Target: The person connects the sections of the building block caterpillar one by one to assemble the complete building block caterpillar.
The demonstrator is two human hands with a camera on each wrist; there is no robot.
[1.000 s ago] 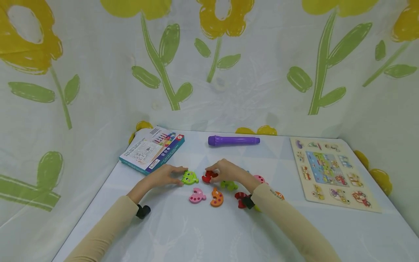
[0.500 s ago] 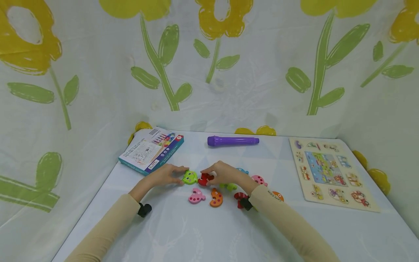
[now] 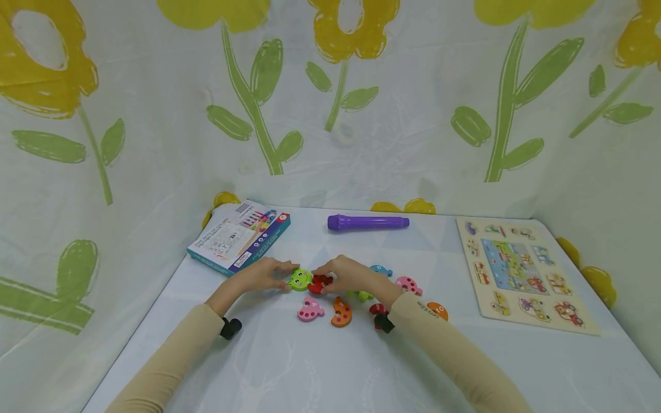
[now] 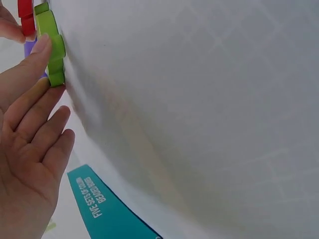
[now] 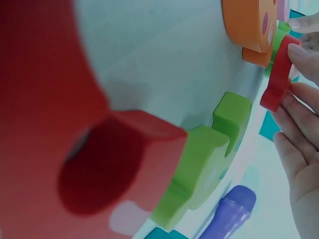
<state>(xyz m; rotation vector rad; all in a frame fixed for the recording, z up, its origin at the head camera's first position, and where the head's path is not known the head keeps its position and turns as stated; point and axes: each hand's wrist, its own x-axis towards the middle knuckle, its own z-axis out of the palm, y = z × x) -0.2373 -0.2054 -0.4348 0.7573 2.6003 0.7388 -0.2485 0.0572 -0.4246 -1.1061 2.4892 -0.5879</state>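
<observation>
Two hands [image 3: 260, 276] [image 3: 343, 274] on two pieces [image 3: 299, 280] [image 3: 318, 285]

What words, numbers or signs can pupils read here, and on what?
"FIVE SETS OF COLUMN": flat teal cardboard box
"2": red notched wooden piece
"10": orange rounded wooden piece
Too small or blurred for certainty: other box print; numbers on other wooden pieces; lettering on beige fabric sleeve.

You've got a lane between the purple tube [image 3: 368, 222] and your right hand [image 3: 348, 274]! The box [image 3: 240, 236] stands just beyond your left hand [image 3: 259, 275]; a pink piece [image 3: 310, 310] and orange piece [image 3: 341, 312] block nearer you.
</observation>
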